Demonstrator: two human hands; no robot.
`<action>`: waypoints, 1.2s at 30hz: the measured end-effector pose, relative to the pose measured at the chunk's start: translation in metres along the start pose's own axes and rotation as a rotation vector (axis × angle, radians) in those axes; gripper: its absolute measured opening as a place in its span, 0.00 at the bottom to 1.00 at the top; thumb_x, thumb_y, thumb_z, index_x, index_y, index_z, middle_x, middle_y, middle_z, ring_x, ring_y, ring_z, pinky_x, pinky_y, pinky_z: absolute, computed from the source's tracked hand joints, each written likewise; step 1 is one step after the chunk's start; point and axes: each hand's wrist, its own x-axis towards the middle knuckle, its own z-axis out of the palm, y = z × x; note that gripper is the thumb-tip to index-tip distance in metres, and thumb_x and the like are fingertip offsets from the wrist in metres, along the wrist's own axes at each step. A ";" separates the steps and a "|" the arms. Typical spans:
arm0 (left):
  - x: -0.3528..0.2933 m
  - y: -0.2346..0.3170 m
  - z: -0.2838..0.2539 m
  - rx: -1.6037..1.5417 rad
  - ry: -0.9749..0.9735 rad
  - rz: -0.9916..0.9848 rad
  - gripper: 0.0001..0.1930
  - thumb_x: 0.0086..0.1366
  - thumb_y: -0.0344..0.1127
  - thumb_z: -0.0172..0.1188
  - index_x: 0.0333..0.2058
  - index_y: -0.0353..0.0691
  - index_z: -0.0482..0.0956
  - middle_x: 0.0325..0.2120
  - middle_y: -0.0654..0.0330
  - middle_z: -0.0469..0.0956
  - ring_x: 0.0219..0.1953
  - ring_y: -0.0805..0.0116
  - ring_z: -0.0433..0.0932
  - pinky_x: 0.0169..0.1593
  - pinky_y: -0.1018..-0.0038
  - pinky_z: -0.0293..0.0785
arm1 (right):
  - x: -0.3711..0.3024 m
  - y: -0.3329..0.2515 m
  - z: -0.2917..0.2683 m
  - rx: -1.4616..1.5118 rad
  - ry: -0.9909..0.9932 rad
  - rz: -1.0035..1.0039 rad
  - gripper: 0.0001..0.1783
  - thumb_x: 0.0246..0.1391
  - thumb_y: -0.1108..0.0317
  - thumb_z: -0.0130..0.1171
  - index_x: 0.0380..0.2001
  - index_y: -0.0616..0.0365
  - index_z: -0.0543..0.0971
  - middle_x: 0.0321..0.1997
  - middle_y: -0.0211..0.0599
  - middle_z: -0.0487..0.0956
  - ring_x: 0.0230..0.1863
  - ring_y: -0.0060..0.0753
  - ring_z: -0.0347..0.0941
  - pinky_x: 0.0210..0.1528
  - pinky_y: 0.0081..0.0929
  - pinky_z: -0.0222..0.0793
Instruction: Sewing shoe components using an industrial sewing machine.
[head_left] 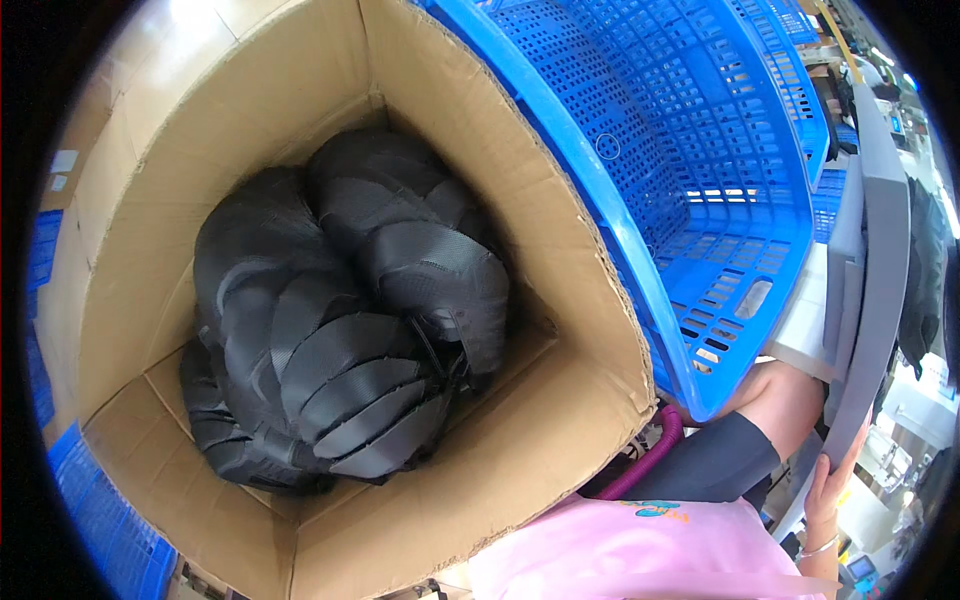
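My right hand (832, 492), with a bracelet at its wrist, lies at the lower right against the edge of a grey board or tabletop (872, 290). Its fingers are stretched out along that edge, and nothing shows held in them. My left hand is out of view. In front of me stands an open cardboard box (590, 390). Inside it rest several bundles of black curved pieces (300, 310), nested into one another, with a fine textured surface. They resemble stacked shoe uppers, but I cannot tell for certain. The box's bottom is mostly hidden under them.
A big blue perforated plastic basket (640, 240) presses close along the box's right side, with more blue baskets behind it. Another blue crate (105, 515) is at the lower left. A purple tube (645, 460) curves beside my leg. Pale floor tiles (185, 55) show at the upper left.
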 end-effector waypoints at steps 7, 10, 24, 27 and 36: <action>-0.093 0.023 -0.034 0.215 0.014 0.358 0.09 0.58 0.31 0.55 0.35 0.37 0.83 0.40 0.50 0.81 0.46 0.56 0.80 0.45 0.62 0.78 | 0.010 -0.013 -0.002 0.019 0.029 0.000 0.42 0.50 0.76 0.47 0.69 0.64 0.47 0.73 0.55 0.47 0.74 0.56 0.41 0.73 0.45 0.35; -0.144 0.041 -0.055 0.324 0.006 0.510 0.09 0.58 0.30 0.55 0.33 0.38 0.84 0.39 0.51 0.81 0.45 0.57 0.80 0.45 0.62 0.78 | 0.011 -0.015 -0.003 0.045 0.040 0.006 0.45 0.46 0.81 0.49 0.69 0.64 0.48 0.73 0.53 0.48 0.74 0.54 0.42 0.73 0.45 0.36; -0.415 0.110 -0.282 -0.035 0.244 1.037 0.09 0.52 0.33 0.59 0.18 0.37 0.72 0.17 0.51 0.75 0.20 0.50 0.76 0.25 0.60 0.70 | 0.001 -0.004 0.005 0.180 0.264 -0.058 0.39 0.50 0.74 0.58 0.66 0.60 0.58 0.71 0.45 0.56 0.72 0.50 0.50 0.72 0.46 0.40; -0.468 0.108 -0.294 -0.399 0.365 1.399 0.11 0.53 0.30 0.61 0.17 0.39 0.68 0.12 0.57 0.70 0.14 0.57 0.69 0.20 0.66 0.64 | -0.011 0.001 0.002 0.556 0.387 -0.131 0.24 0.53 0.69 0.58 0.55 0.61 0.73 0.63 0.45 0.69 0.65 0.48 0.63 0.68 0.44 0.53; -0.538 0.188 -0.223 -0.062 0.304 2.500 0.09 0.51 0.33 0.57 0.21 0.42 0.63 0.18 0.64 0.63 0.21 0.69 0.66 0.25 0.72 0.62 | -0.077 0.024 -0.034 1.479 -0.152 -0.060 0.33 0.63 0.52 0.46 0.54 0.76 0.69 0.50 0.57 0.77 0.53 0.43 0.75 0.59 0.37 0.67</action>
